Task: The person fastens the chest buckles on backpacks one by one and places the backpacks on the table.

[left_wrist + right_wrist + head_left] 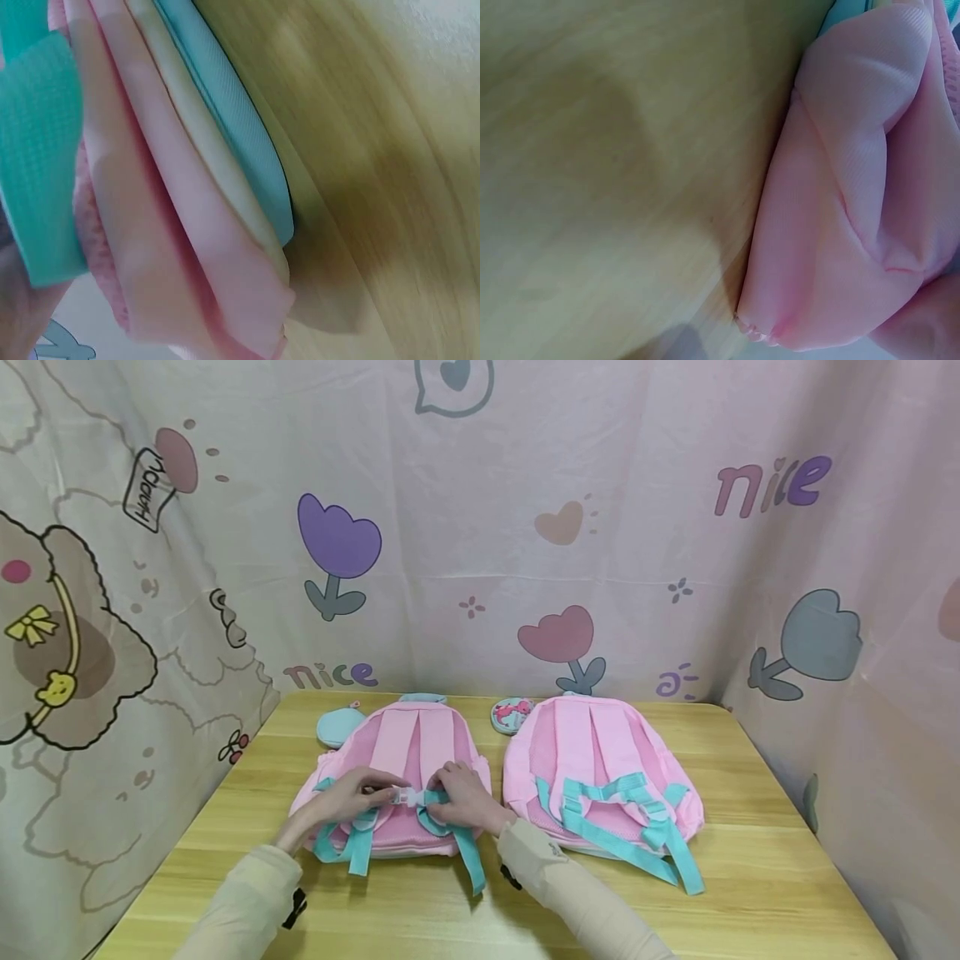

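Observation:
On the wooden table a pink backpack [386, 839] lies with its shoulder straps facing up. A clear white plastic buckle [408, 797] joins its teal straps across the middle. My left hand [356, 795] pinches the buckle's left end between thumb and fingers. From the other side my right hand [467, 800] grips the buckle's right end, where the teal webbing [435, 797] meets it. Loose teal strap ends hang toward the table's front. The left wrist view shows a teal strap [41, 157] close up beside the backpack's pink side [172, 202]; the right wrist view shows its pink fabric [825, 195].
A second pink backpack [678, 752] lies to the right, its teal straps joined across it. Small round pouches, one plain light blue [339, 727] and one with a printed picture [512, 715], lie by the backpacks. A printed curtain [465, 527] hangs behind the table [780, 877].

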A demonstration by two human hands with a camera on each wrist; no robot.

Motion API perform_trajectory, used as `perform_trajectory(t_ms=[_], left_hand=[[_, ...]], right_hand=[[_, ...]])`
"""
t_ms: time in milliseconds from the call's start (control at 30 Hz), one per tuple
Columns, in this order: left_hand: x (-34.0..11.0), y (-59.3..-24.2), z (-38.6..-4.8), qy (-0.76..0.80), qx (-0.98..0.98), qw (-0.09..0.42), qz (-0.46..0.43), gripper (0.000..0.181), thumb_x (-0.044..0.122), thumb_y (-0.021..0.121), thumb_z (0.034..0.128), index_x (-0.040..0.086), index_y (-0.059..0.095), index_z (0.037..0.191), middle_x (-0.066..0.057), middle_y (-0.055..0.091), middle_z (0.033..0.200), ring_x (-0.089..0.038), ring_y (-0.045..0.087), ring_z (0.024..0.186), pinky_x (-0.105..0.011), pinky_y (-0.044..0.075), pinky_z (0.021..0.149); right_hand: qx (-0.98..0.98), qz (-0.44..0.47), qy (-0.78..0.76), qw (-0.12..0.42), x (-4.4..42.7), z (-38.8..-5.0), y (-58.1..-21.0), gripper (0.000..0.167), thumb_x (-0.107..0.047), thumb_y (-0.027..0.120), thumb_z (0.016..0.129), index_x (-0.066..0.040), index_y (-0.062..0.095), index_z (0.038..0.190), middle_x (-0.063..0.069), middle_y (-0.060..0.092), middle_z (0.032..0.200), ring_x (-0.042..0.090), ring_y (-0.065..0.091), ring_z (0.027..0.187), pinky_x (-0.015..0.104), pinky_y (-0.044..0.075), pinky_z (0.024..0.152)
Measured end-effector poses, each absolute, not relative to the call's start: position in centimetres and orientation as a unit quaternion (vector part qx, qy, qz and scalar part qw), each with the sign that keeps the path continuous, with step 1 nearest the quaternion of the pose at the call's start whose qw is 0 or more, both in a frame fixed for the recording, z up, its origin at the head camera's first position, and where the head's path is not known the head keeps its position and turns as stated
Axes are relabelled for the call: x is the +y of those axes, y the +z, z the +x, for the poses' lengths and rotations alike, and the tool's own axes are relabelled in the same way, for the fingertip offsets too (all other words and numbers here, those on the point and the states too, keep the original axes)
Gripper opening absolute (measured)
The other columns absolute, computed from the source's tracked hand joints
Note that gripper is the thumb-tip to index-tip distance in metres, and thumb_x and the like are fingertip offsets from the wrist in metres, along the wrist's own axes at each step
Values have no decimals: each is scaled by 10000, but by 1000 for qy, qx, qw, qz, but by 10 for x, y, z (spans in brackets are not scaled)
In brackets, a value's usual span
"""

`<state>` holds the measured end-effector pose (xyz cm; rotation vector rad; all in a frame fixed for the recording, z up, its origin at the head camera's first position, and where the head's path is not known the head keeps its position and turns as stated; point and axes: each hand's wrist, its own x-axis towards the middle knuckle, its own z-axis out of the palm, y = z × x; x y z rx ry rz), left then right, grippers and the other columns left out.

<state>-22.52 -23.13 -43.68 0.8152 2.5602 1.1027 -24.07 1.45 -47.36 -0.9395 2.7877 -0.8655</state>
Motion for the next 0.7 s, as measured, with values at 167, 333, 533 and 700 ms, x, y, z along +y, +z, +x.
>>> perform_trajectory(t_ms=[167, 333, 533, 700], left_hand=[[-238, -438, -224, 416, 856, 134, 275, 321, 170, 575, 1029, 16, 666, 1296, -195, 690, 1283, -105, 666, 1060, -176, 516, 830], [-239, -437, -224, 417, 855, 145, 272, 322, 174, 570, 1032, 19, 665, 1298, -205, 680, 1296, -91, 654, 1067, -177, 514, 845], [-235, -436, -225, 381, 871, 142, 277, 316, 179, 559, 1036, 25, 676, 1286, -189, 688, 1289, -196, 665, 1103, -189, 518, 863], [-232, -437, -226, 364, 878, 135, 279, 322, 205, 564, 1035, 37, 683, 1282, -162, 699, 1282, -156, 660, 1094, -193, 514, 859]], right_hand=[[907, -304, -289, 42, 15, -240, -473, 295, -242, 682, 866, -86, 673, 1117, 53, 630, 1097, 154, 484, 1021, 297, 407, 919], [904, -308, -292, 42, 15, -240, -473, 280, -234, 683, 870, -80, 671, 1104, 58, 628, 1083, 156, 482, 1006, 302, 409, 908], [904, -307, -293, 42, 15, -240, -474, 272, -233, 682, 878, -81, 671, 1104, 57, 630, 1087, 164, 491, 1022, 319, 418, 924], [906, -307, -290, 41, 15, -240, -474, 277, -227, 678, 882, -82, 674, 1117, 61, 634, 1095, 172, 496, 1035, 313, 412, 923]])
